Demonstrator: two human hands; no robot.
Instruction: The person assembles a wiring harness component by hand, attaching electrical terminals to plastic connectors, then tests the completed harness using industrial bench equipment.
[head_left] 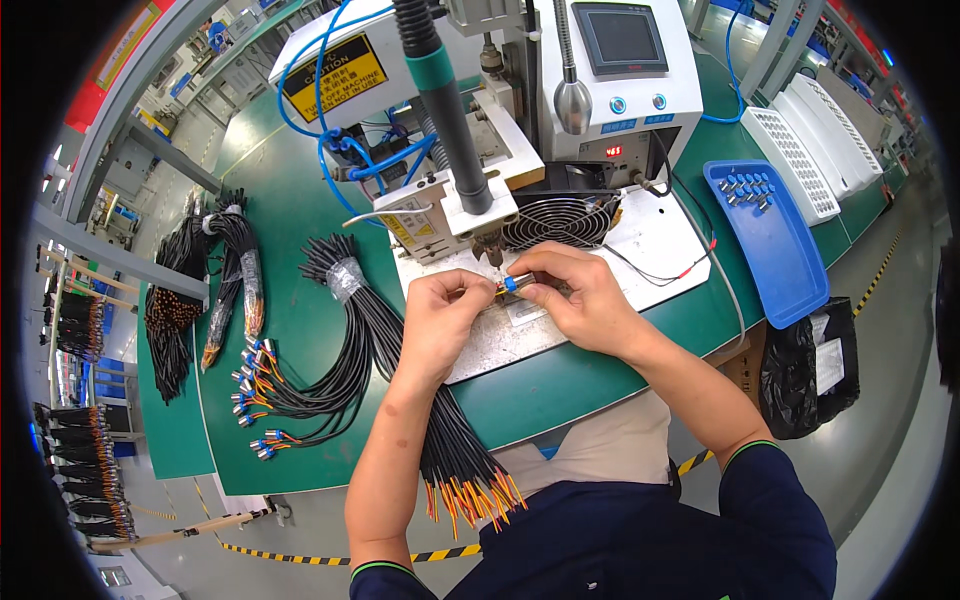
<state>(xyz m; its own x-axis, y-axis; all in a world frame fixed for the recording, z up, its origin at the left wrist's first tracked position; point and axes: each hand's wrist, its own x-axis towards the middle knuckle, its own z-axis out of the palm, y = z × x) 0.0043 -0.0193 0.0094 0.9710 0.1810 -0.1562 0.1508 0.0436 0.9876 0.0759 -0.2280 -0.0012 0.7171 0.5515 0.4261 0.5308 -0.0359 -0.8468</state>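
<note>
Connector (518, 283) gripped in a tight pinch by right hand (585, 298), just below nozzle (489, 246). Wires (501, 289) at its left end pinched by nearly closed left hand (446, 308). Cables (368, 322) spread at left; 1 tray (785, 265), part-filled, placed at right.

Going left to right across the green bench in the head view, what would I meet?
Leftmost black cable pile, left hand, small blue-and-silver cylindrical connector, right hand, blue rectangular plastic tray.
</note>
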